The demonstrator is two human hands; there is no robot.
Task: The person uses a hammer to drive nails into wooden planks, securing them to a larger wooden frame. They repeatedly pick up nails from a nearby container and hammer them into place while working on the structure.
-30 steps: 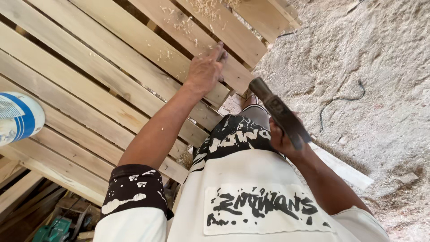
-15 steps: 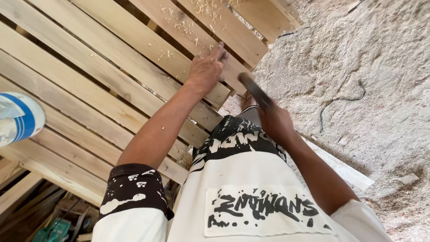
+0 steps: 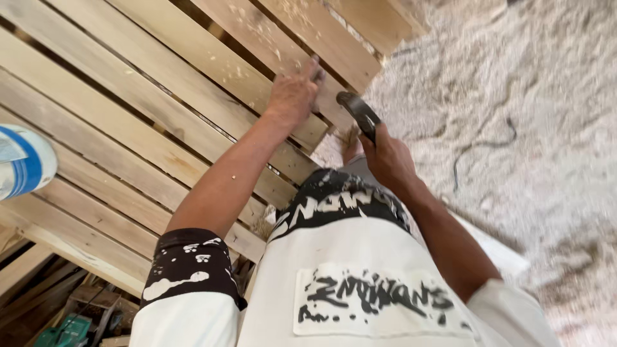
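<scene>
My left hand rests palm down on a slat of a pale wooden slatted frame, fingers spread near the slat's end. My right hand grips the handle of a dark-headed hammer, whose head sits just right of the left hand, close above the end of the slats. Sawdust is scattered on the upper slats. Whether a nail sits under the left fingers is hidden.
The ground to the right is covered in pale sawdust with a dark cord lying on it. A blue and white container stands at the left edge on the frame. A white board lies beside my right arm. Green tool parts show below.
My right hand has brought the hammer from its raised position at the right down and leftward, toward the slat ends beside my left hand. The left hand has stayed on the slat.
</scene>
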